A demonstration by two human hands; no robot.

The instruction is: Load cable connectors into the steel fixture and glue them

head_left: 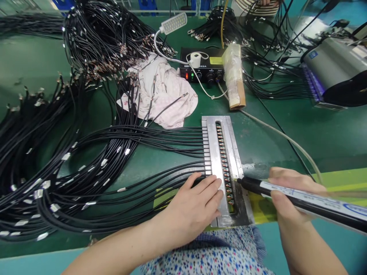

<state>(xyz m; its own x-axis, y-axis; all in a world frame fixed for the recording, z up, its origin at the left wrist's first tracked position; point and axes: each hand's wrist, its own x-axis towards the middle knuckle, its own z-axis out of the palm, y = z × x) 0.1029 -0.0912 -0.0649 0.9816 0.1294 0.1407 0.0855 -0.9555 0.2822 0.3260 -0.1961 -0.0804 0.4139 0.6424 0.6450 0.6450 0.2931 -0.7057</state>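
Observation:
My left hand (197, 202) lies flat across the black cables (163, 139) where they enter a steel clamping fixture (211, 160), pressing down near its lower end. The cables fan out side by side into the fixture. Small metal connectors (225, 168) stand in a row in its dark central slot. My right hand (289, 194) grips a black and white dispensing pen (315, 202) trailing a translucent tube (278, 133). The pen's tip sits just right of the fixture's lower part, close to the slot's end.
Bundled black cables (37, 152) cover the left of the green mat, beside a crumpled white cloth (163, 93). Behind stand a black controller (200, 65), a lamp (172, 23) and a wrapped roll (234, 76). A grey machine (335, 63) sits right. A striped sleeve (258, 5) shows at the far edge.

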